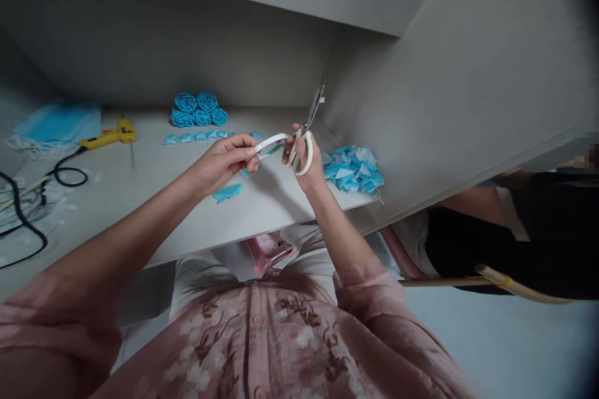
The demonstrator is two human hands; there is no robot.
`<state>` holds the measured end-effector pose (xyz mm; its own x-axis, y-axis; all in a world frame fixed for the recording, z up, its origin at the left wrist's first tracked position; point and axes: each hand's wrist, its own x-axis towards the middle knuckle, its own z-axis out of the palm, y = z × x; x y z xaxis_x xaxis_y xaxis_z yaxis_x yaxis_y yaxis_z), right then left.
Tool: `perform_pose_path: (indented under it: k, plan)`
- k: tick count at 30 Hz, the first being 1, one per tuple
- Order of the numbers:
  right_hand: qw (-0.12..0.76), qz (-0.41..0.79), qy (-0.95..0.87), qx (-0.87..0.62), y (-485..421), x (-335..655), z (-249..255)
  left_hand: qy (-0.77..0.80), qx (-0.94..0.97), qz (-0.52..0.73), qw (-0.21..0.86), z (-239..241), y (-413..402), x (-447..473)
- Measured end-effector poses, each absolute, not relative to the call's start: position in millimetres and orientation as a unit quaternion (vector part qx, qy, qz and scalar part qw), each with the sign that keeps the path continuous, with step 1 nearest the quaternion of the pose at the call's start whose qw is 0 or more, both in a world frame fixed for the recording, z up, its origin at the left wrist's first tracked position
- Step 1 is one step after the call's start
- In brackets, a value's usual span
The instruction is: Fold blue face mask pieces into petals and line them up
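Pinching a white strip [271, 141] above the table [201, 227], inboard of its front edge: left hand [229, 156]. Right hand [309, 165] curled round scissors [311, 120], blades toward back edge; a wrist roll could nick the strip.

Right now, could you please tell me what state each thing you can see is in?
Left hand, pinching a white strip
White strip, curved
Right hand, gripping scissors
Scissors, blades raised; opening unclear
Glue gun, set down
Black cable, looped
Blue masks, piled up
Blue rosettes, rolled and grouped
Small blue pieces, laid in a row
Blue scrap, loose
Blue-and-white bunch, crumpled
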<state>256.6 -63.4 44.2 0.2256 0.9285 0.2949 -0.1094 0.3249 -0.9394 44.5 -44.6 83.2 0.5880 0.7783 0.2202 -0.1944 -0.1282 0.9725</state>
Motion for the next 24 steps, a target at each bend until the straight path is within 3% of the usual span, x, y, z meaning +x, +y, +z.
perform_pose_path:
  k: [7, 21, 24]
  plan:
    - [0.654, 0.46, -0.496, -0.337, -60, 235, 53, 0.242, 0.632, 0.387, 0.626, 82, -53, 27]
    - [0.536, 0.322, -0.692, -0.362, -35, 248, 81, 0.269, 0.61, 0.362, 0.652, 76, -31, 27]
    - [0.543, 0.32, -0.687, -0.361, -24, 254, 80, 0.251, 0.608, 0.381, 0.649, 77, -24, 26]
